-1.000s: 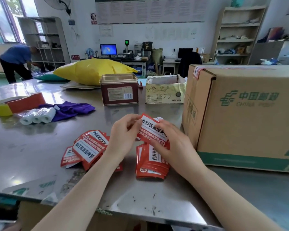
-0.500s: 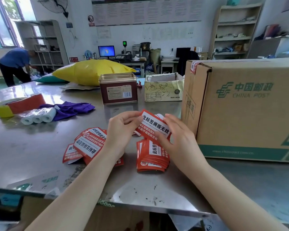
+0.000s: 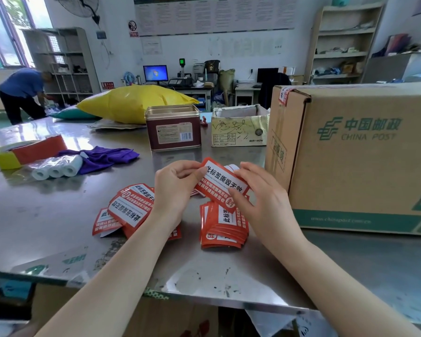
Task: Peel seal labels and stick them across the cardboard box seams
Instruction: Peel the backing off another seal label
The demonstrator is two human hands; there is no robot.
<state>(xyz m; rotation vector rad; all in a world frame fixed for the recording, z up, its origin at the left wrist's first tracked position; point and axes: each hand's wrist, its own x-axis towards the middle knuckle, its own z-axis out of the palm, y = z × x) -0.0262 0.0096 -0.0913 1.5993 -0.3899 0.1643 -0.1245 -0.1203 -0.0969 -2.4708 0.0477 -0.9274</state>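
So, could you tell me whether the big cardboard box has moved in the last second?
No. The cardboard box still stands just right of the small beige box.

A maroon tin [image 3: 173,128] stands beside a purple cloth [image 3: 105,158].

The scene is brightly and evenly lit, with daylight admitted through the windows [image 3: 7,32] at ten o'clock. Soft glare is reflected off the steel table [image 3: 46,215], and only faint shadows are cast. Straight lines are bowed toward the edges by the wide-angle lens, and slight softness is seen throughout.
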